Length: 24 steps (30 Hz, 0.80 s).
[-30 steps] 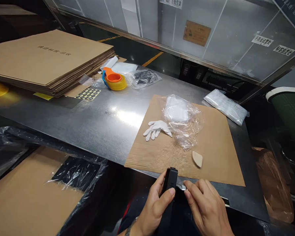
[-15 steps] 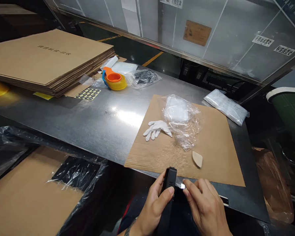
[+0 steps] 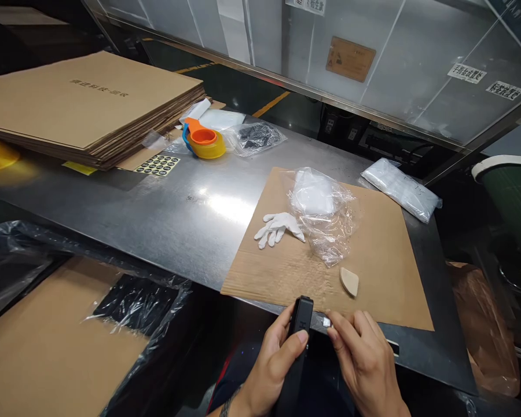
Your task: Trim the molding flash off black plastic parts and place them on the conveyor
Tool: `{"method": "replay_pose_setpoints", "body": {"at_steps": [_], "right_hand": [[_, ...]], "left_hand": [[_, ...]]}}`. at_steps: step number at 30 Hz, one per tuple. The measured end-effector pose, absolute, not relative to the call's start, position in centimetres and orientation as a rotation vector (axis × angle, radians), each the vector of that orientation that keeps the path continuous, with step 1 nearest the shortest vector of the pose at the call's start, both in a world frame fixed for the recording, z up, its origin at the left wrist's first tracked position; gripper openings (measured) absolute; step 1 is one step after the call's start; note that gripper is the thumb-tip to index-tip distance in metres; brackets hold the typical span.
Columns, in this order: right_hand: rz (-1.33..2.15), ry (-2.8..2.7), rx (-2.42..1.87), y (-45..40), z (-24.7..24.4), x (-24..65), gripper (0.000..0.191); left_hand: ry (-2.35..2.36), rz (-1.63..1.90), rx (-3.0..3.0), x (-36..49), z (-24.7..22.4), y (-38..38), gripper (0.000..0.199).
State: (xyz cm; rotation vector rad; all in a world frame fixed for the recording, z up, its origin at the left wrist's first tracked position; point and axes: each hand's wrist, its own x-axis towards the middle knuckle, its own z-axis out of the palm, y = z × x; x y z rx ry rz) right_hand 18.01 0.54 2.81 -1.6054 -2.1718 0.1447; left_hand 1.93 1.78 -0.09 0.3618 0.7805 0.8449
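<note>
A long black object (image 3: pixel 298 341) stands on end at the table's front edge, and my left hand (image 3: pixel 274 360) is wrapped round it, thumb on its near face. Just right of it, my right hand (image 3: pixel 367 360) pinches a small clear, shiny piece (image 3: pixel 325 322) between thumb and forefinger. A dark strip with a white edge (image 3: pixel 393 347) shows beside my right hand, partly hidden by it. Beyond my hands, a beige wedge-shaped block (image 3: pixel 349 282) lies on a cardboard sheet (image 3: pixel 382 255), with a white glove (image 3: pixel 279 227) and a crumpled clear plastic bag (image 3: pixel 319 197).
Stacked cardboard (image 3: pixel 91 104) fills the left back. Near it are a yellow and orange tape roll (image 3: pixel 206 143), a sticker sheet (image 3: pixel 158 165) and a bagged black item (image 3: pixel 258 137). A plastic packet (image 3: pixel 399 188) lies at the right back. An open lined box (image 3: pixel 61 341) stands front left.
My right hand has shifted very slightly, and the shiny piece between its fingers sits a little higher and further right. My left hand keeps its hold on the black object.
</note>
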Motion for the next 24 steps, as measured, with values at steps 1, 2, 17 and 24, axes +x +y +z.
{"method": "replay_pose_setpoints", "body": {"at_steps": [1,2,17,24], "right_hand": [[0.141,-2.182,-1.603,0.5,2.8,18.0,0.024],[0.137,-2.190,-1.604,0.5,2.8,18.0,0.024],[0.092,-2.229,-1.630,0.5,3.1,18.2,0.024],[0.092,-2.234,-1.632,0.6,3.2,18.1,0.023]], "left_hand": [[0.795,0.858,0.378,1.9,-0.1,1.8,0.053],[0.806,0.868,0.393,1.9,-0.2,1.7,0.053],[0.834,0.901,0.515,1.8,-0.2,1.6,0.051],[0.887,0.917,0.505,1.8,0.9,1.6,0.048]]}}
